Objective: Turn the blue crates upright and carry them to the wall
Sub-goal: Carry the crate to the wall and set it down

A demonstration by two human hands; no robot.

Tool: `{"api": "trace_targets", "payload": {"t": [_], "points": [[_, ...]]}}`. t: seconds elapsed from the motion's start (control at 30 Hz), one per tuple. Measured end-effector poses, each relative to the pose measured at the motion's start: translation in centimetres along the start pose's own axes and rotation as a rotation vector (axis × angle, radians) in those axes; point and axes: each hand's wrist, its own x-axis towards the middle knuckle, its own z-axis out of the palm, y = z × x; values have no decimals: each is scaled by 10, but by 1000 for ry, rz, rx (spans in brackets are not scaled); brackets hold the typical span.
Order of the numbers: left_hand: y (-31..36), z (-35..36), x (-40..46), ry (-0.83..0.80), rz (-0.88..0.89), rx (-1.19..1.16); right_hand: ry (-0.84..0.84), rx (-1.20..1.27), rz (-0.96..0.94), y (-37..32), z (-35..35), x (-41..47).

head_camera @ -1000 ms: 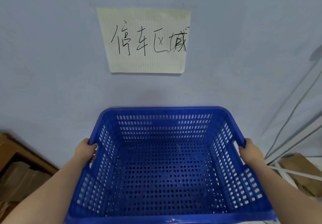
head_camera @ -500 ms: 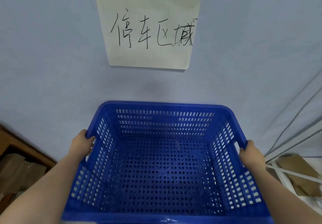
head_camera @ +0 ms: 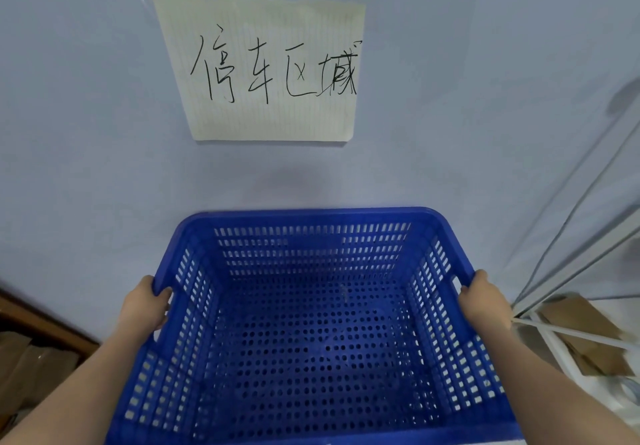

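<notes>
A blue perforated plastic crate is upright with its open top facing me, and it is empty. My left hand grips the handle slot on its left rim. My right hand grips the matching slot on its right rim. The crate's far rim lies close to the pale blue wall; whether it touches the wall cannot be told. What is under the crate is hidden.
A cream paper sign with handwritten characters is stuck on the wall above the crate. Brown cardboard and a wooden edge sit at lower left. At lower right are white rods and cardboard, with thin cables running up the wall.
The view has shifted a little; the sign sits slightly lower in frame than half a second ago. Both hands keep the same grip on the crate.
</notes>
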Motion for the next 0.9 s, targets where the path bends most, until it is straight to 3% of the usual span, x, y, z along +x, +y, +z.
{"api": "trace_targets", "payload": {"t": [0.9], "points": [[7,3,17,64,-42,91,40,-18,42,-5,4,7]]}}
